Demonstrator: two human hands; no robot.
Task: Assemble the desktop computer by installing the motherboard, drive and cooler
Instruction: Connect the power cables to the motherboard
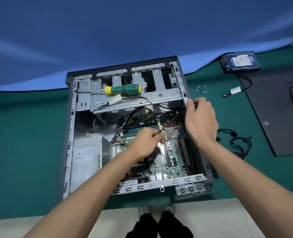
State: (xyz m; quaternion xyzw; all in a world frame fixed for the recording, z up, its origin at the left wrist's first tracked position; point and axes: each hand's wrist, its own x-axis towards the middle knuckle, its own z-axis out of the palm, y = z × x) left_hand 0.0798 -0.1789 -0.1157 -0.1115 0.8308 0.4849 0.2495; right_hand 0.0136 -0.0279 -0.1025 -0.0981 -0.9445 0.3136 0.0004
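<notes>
The motherboard [173, 152] sits in the case [70, 134]. A thin screwdriver [173, 120] is steadied by the pinching left hand [147, 143] and gripped by the right hand [200, 121] at two o'clock. Next likely calls for seating and turning the screw.

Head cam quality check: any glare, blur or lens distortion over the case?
Head view: glare on the green motherboard beside the left hand; motion blur on the right hand and the grey metal case's near right corner; wide-angle bending curves the green mat's far edge; the blue-labelled hard drive looks soft.
</notes>
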